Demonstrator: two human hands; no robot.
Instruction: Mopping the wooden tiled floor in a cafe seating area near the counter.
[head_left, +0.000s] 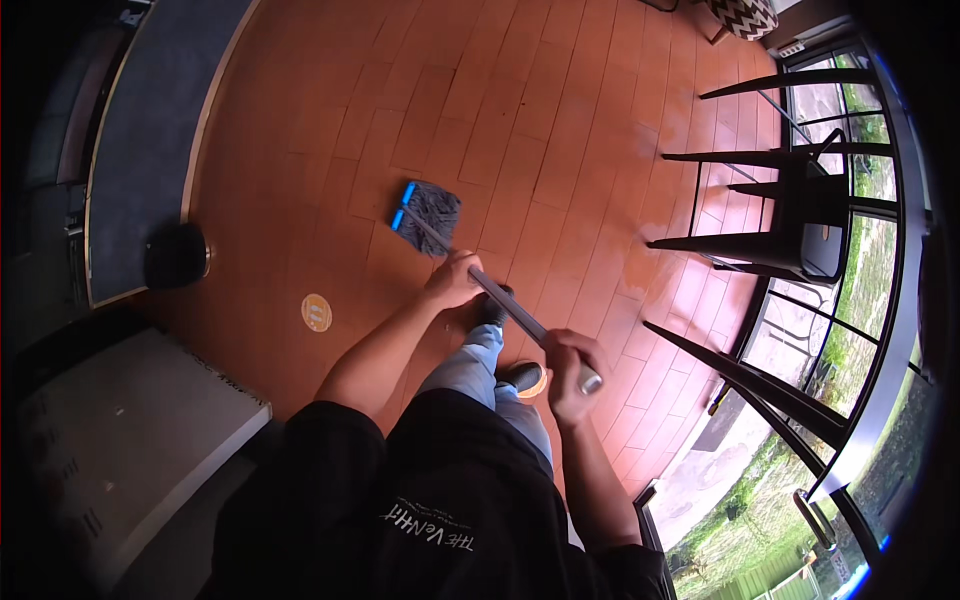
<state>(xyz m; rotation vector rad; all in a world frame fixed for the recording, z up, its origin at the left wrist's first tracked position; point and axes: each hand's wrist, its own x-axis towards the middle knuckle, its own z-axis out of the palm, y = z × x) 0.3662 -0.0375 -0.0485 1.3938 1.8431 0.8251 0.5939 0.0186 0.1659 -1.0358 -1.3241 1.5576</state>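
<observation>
A mop with a grey metal pole (513, 306) slants across the view in front of me. My left hand (455, 279) is wrapped around the pole's lower part, not far above the mop head. Near the pole's rounded top end, my right hand (574, 375) grips it. The grey string mop head (433, 217), with a bright blue clamp (403, 205) along its left side, lies on the reddish-brown tiled floor (525, 172). My two shoes show beneath the pole, below my light blue trousers.
Dark-legged high chairs (780, 244) and a high table (870, 420) stand at the right by glass panes. A white box-like surface (150, 442) is at lower left, near a black round object (176, 255). A round yellow footprint sticker (316, 313) marks the floor. A patterned seat (744, 16) stands at top right.
</observation>
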